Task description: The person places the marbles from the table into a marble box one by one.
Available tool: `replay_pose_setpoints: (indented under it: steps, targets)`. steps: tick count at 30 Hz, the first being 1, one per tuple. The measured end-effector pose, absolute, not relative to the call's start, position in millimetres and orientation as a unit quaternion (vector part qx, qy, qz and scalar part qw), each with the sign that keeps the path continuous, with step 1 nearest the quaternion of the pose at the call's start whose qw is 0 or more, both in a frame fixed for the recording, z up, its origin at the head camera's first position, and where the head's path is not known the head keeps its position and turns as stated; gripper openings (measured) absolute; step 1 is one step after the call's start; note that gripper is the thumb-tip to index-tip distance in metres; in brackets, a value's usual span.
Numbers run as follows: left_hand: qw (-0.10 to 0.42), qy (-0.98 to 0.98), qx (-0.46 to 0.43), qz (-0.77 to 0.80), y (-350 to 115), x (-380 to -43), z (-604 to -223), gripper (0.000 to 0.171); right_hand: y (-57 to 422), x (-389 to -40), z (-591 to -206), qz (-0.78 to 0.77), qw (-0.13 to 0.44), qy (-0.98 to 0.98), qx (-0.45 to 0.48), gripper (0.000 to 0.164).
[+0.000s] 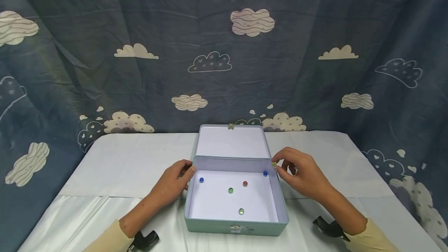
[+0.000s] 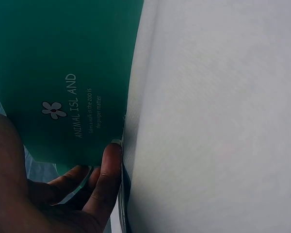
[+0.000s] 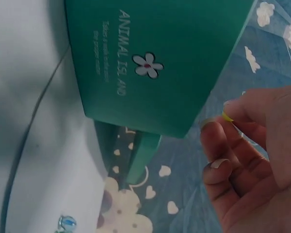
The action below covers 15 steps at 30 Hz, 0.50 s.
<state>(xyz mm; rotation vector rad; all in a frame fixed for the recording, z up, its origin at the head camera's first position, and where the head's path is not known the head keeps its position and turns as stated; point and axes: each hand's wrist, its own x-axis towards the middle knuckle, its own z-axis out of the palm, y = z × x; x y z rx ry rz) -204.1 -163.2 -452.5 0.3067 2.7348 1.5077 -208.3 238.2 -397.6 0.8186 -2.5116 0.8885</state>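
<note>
An open tin box (image 1: 236, 227), green outside and pale inside, stands on the white cloth with its hinged lid (image 1: 231, 140) tipped back. My left hand (image 1: 174, 182) holds the box at its left rear corner, thumb over the rim and fingers along the outer wall. Just above the right rear rim, my right hand (image 1: 301, 170) pinches a yellow marble (image 1: 274, 164) between thumb and fingertip. On the box floor lie a left blue marble (image 1: 201, 180), another blue marble (image 1: 265, 173) near the right wall, a red marble (image 1: 245, 183), a green marble (image 1: 230, 190) and a pale yellow-green marble (image 1: 241, 211).
White cloth (image 1: 136, 162) covers the table, with a crease across it. A dark curtain (image 1: 210, 81) with cloud prints hangs behind the far edge. A small shiny blue thing (image 3: 67, 223) shows on the white surface in the right wrist view.
</note>
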Motion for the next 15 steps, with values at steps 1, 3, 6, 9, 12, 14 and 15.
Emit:
replay_pose_setpoints:
  steps: [1, 3, 6, 9, 12, 14, 15]
  targets:
    - [0.000, 0.872, 0.097, 0.480, -163.4, -204.0, -452.4, 0.048, 236.9, -208.5, -398.9, 0.316, 0.173, -0.885, 0.295, 0.039]
    - [0.000, 0.872, 0.098, 0.480, -163.7, -204.2, -452.2, 0.047, 235.4, -208.6, -401.0, 0.318, 0.171, -0.882, 0.304, 0.042]
    - [0.002, 0.871, 0.099, 0.481, -163.7, -204.4, -452.4, 0.047, 234.0, -208.4, -403.4, 0.318, 0.167, -0.880, 0.310, 0.044]
    - [0.003, 0.871, 0.099, 0.481, -163.6, -204.5, -453.0, 0.048, 233.2, -207.8, -404.4, 0.313, 0.156, -0.883, 0.313, 0.044]
    - [0.004, 0.871, 0.098, 0.481, -163.8, -204.3, -453.5, 0.048, 233.0, -207.0, -404.2, 0.310, 0.139, -0.887, 0.313, 0.042]
    - [0.004, 0.871, 0.099, 0.481, -163.9, -204.5, -453.5, 0.048, 233.4, -206.5, -403.7, 0.309, 0.126, -0.890, 0.312, 0.040]
    - [0.004, 0.871, 0.099, 0.481, -164.0, -204.4, -453.4, 0.049, 233.5, -206.3, -403.5, 0.309, 0.120, -0.891, 0.312, 0.040]
